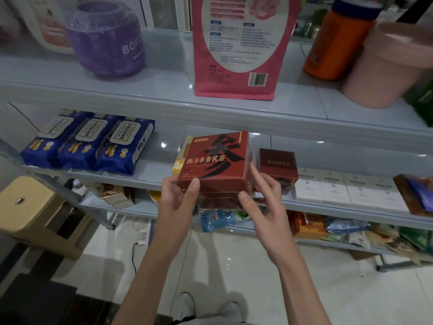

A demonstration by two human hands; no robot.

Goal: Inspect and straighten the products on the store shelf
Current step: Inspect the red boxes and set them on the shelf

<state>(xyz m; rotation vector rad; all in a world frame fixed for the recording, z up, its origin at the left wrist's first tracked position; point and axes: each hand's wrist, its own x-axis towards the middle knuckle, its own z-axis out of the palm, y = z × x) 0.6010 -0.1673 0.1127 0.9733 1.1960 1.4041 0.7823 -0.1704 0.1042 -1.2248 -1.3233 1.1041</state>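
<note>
The left hand [179, 199] and right hand [264, 195] grip the red tea box [215, 165] between their fingers at the shelf [154, 170] front (the inspecting step, I judge), and next it needs setting down square beside the smaller red box [277, 164] just right of the fingers.

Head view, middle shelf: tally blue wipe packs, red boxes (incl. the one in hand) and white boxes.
blue wipe packs: 3
red boxes: 2, the large red box held by left hand and right hand, and the smaller red box on the shelf
white boxes: 4
Total: 9
</note>
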